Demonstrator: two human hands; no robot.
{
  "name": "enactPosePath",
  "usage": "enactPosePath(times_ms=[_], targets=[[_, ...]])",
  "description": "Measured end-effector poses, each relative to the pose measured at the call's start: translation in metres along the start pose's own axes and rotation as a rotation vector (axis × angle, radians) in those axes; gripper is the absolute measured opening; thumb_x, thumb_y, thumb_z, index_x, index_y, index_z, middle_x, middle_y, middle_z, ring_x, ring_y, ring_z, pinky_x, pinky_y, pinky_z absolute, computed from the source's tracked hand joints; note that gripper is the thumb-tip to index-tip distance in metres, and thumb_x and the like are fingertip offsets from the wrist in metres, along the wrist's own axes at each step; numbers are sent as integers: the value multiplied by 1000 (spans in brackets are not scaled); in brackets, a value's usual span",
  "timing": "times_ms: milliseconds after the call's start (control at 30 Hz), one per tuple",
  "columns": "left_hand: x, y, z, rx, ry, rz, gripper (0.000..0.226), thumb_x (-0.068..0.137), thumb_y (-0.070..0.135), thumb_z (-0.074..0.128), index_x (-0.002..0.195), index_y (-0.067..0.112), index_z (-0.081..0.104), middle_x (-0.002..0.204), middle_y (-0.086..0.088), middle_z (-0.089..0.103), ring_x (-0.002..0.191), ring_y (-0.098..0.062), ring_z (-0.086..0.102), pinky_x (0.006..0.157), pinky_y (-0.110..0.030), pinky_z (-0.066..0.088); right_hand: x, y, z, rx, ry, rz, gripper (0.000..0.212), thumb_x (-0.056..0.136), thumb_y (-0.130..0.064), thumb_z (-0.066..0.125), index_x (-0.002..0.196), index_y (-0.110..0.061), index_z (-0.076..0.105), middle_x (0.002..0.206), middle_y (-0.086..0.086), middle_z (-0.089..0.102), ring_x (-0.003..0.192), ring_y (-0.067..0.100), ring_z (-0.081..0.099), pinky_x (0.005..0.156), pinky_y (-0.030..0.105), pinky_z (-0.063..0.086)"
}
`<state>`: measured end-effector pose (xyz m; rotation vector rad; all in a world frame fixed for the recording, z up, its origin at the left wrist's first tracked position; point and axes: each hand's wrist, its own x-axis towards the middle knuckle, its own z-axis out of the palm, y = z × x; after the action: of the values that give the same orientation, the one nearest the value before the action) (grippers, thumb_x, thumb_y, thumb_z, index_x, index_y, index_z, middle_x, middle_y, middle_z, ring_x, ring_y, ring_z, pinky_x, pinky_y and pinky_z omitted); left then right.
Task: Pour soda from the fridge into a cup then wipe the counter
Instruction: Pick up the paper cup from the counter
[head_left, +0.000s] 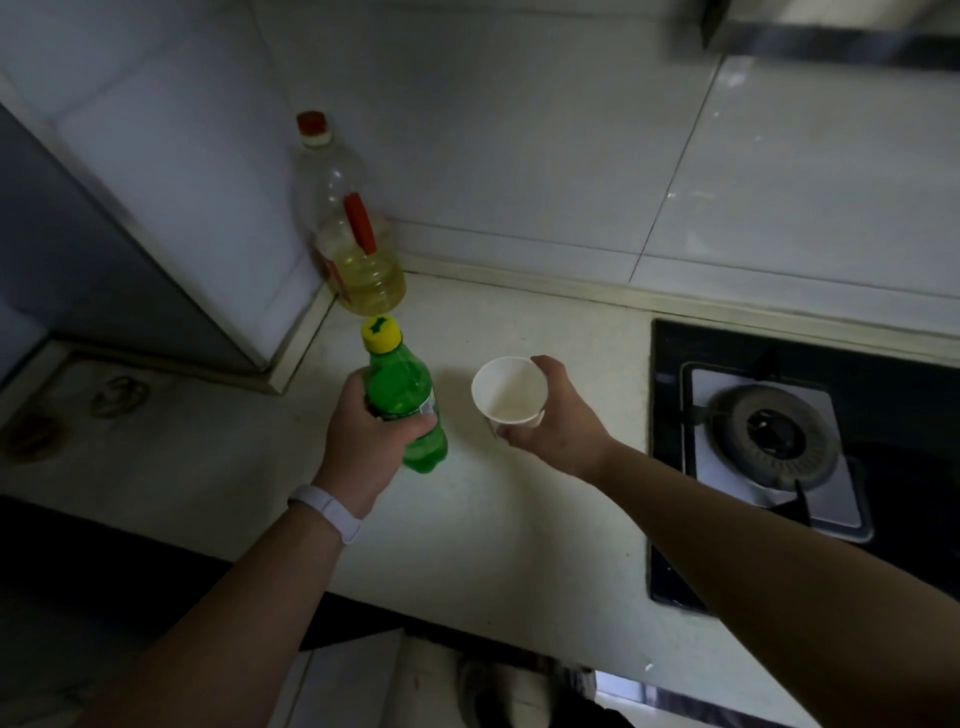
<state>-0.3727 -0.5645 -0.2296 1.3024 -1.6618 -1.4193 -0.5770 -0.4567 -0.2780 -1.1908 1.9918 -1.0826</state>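
Observation:
A green soda bottle with a yellow cap on it is held upright over the pale counter; my left hand is wrapped around its middle. To its right, my right hand grips a white paper cup from the side, slightly above the counter. The cup's mouth tilts toward me and its inside looks empty. Bottle and cup are a short gap apart, not touching.
A large cooking-oil bottle with a red cap and handle stands in the back corner against the tiled wall. A gas stove burner is set into the counter at the right. The fridge side rises at the left. The counter's front edge is near my feet.

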Motion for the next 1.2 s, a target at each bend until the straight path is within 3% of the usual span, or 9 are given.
enactPosePath(times_ms=[100,400,533,667,800,933,1033,1133,1200], targets=[[-3,17,-5,-27,-42,39,54,67,1,83,112,20,59,103,0,68,94,-16,66,79,-33,53,-11,-17,-15,-3,47,-7,90,71,-28,85,138,-27,26,128,-5,42,112,19,50,79,22,43],[-18,62,24,-54,-183,176,55,66,5,85,113,21,60,101,2,68,90,-13,65,71,-26,47,-72,-49,-73,34,256,21,84,70,-28,84,133,-32,29,118,-13,46,101,6,53,70,11,48],[-37,82,52,-87,-271,231,53,67,3,84,111,20,60,98,1,70,88,-15,67,73,-27,49,-105,-50,-100,49,332,59,91,57,-48,79,132,-34,29,123,-7,51,107,10,55,77,19,51],[-62,98,80,-89,-360,282,50,69,0,82,109,19,61,96,2,69,84,-11,66,70,-25,49,-141,-48,-130,46,406,61,83,66,-35,83,127,-40,28,118,-13,51,104,4,55,77,12,45],[-89,112,111,-50,-444,328,50,68,0,83,111,16,61,99,-3,70,88,-17,67,74,-31,51,-190,-37,-167,56,482,81,91,61,-44,83,133,-37,29,122,-12,52,110,8,54,88,25,50],[-132,126,151,-25,-497,367,52,63,4,85,109,16,62,98,-3,70,87,-18,67,78,-33,53,-246,-21,-207,80,551,101,83,69,-28,86,128,-39,28,116,-18,53,105,-2,55,74,5,44],[-170,136,187,-11,-538,365,57,56,16,83,109,17,63,97,-1,70,89,-19,67,79,-34,54,-292,-8,-235,80,593,131,85,69,-30,85,132,-38,28,114,-20,52,104,-2,56,73,6,45],[-213,146,228,-9,-599,389,53,59,12,86,107,19,64,96,2,72,88,-17,68,80,-35,54,-343,6,-264,69,633,153,87,71,-29,83,137,-33,27,112,-20,51,94,2,58,63,7,48],[-244,151,257,-18,-648,407,46,63,7,86,101,23,65,94,2,72,87,-17,69,79,-34,54,-378,16,-282,85,661,170,86,73,-25,82,138,-31,26,114,-18,50,95,5,58,66,12,52]])
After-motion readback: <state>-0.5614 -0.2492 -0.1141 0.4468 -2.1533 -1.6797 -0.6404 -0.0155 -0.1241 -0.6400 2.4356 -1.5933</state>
